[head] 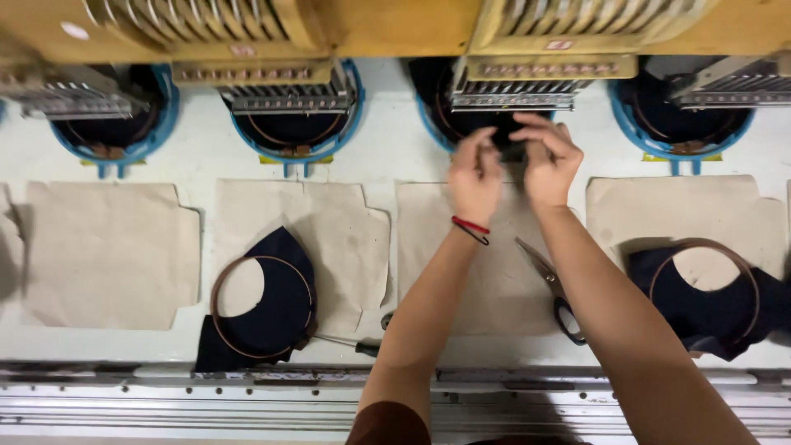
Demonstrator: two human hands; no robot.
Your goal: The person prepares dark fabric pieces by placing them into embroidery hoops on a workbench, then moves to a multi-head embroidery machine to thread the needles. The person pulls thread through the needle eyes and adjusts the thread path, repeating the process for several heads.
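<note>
L hand (474, 177) & R hand (548, 161) at round blue hoop frame (432, 124) under machine head, both grips pinching dark fabric (509, 148). Steel scissors (550, 288) flat on beige paper sheet (494, 272), white tabletop (387, 156).

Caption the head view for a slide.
Both hands, left hand and right hand, work dark fabric at a blue hoop beside scissors.

Even, fairly bright overhead light on the pale table (387, 156); soft shadows fall beneath the forearms toward the near edge. The dark cloth (276, 317) loses detail. Slight softness overall, mild wide-angle bending at the edges, no strong glare.
</note>
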